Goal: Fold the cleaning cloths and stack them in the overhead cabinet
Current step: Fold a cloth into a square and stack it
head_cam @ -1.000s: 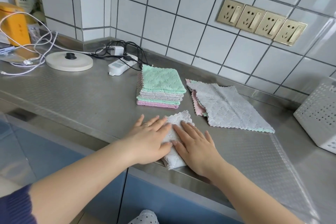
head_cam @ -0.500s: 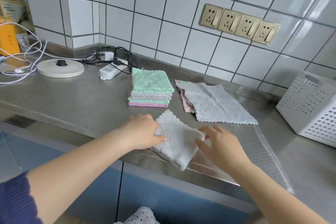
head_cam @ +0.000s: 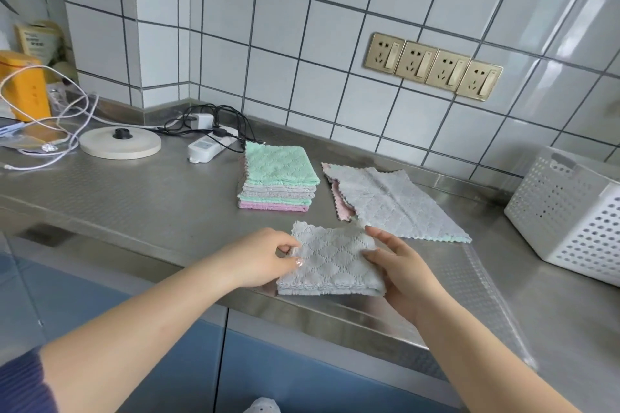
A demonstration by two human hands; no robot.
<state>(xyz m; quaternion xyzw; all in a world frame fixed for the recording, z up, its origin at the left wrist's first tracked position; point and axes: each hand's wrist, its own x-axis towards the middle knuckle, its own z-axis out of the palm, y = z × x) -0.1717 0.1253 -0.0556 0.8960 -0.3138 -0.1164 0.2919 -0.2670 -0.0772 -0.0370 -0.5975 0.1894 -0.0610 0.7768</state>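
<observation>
A folded grey cloth [head_cam: 330, 260] is held just above the front edge of the steel counter [head_cam: 151, 191]. My left hand [head_cam: 265, 258] pinches its left side and my right hand [head_cam: 399, 273] grips its right side. Behind it stands a neat stack of folded cloths [head_cam: 278, 183], mint green on top, with grey and pink layers below. To the right of the stack lie unfolded cloths [head_cam: 392, 201] spread flat, a grey one on top with pink and green edges showing underneath. No overhead cabinet is in view.
A white perforated basket [head_cam: 570, 211] stands at the right. A round cream kettle base [head_cam: 120, 143], a white power strip [head_cam: 208, 146] with black cables, white cords and a yellow container [head_cam: 21, 89] sit at the left. Wall sockets [head_cam: 432, 65] are on the tiled wall.
Both hands went from pressing the grey cloth flat on the counter to gripping its sides and lifting it, folded. The camera view has tilted upward.
</observation>
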